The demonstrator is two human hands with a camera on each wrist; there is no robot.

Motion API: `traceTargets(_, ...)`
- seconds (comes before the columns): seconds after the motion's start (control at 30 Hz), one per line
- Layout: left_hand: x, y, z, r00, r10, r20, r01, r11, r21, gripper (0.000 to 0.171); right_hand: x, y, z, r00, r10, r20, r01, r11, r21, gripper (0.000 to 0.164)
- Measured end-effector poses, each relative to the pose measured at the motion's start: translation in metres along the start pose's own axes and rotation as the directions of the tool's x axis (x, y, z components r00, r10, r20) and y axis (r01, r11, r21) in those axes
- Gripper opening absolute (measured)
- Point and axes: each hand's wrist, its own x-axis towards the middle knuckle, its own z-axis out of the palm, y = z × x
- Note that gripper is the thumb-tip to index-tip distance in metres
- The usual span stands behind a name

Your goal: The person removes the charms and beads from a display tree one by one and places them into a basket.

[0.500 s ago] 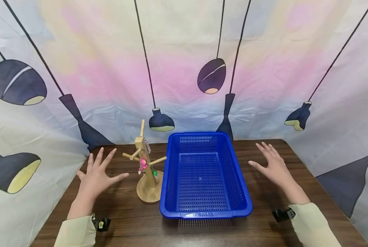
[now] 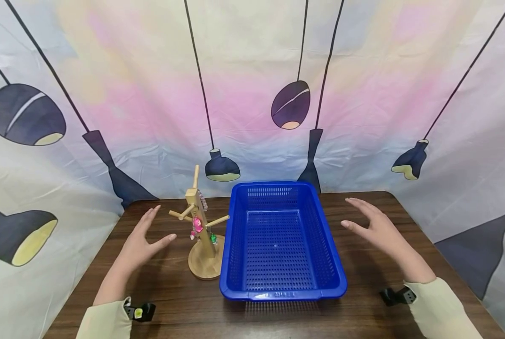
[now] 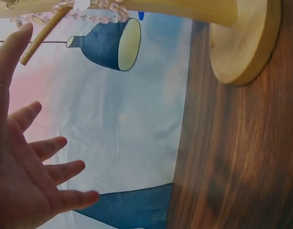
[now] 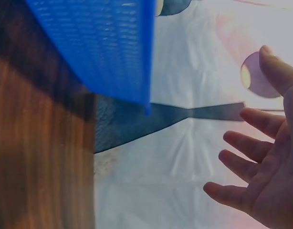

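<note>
A wooden peg stand [image 2: 201, 235] stands on the dark wooden table [image 2: 180, 301], left of an empty blue plastic basket [image 2: 280, 242]. Small trinkets, a pink one [image 2: 196, 225] and a green one [image 2: 212, 238], hang from its pegs, and a bead string [image 3: 89, 12] drapes near its top. My left hand [image 2: 144, 238] hovers open just left of the stand, palm turned toward it, touching nothing. My right hand [image 2: 373, 228] hovers open to the right of the basket, palm facing it. The left wrist view shows the stand's round base [image 3: 244, 45] and my spread fingers [image 3: 46, 148].
A printed cloth backdrop [image 2: 252, 94] with lamp shapes closes off the back and both sides of the table. Bare tabletop lies in front of the basket and stand. The table's right edge [image 2: 439, 245] runs close beside my right forearm.
Both hands turned from palm-down to more edge-on, palms facing inward. The left hand moved slightly right toward the stand. Basket and stand stayed still.
</note>
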Motion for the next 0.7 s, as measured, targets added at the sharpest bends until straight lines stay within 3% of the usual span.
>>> traceTargets(0.23, 0.002, 0.007, -0.005, 0.996, -0.073, 0.04, 0.077, 0.992, -0.095, 0.093, 0.006, -0.022, -0.011, 1.0, -0.011, 0.017, 0.01, 0.999, 0.032, 0.062)
traceTargets(0.7, 0.008, 0.015, -0.002, 0.999, -0.032, -0.037, 0.018, 0.942, -0.335, 0.071, 0.026, -0.063, -0.026, 0.995, -0.047, 0.093, 0.028, 0.98, 0.198, 0.05)
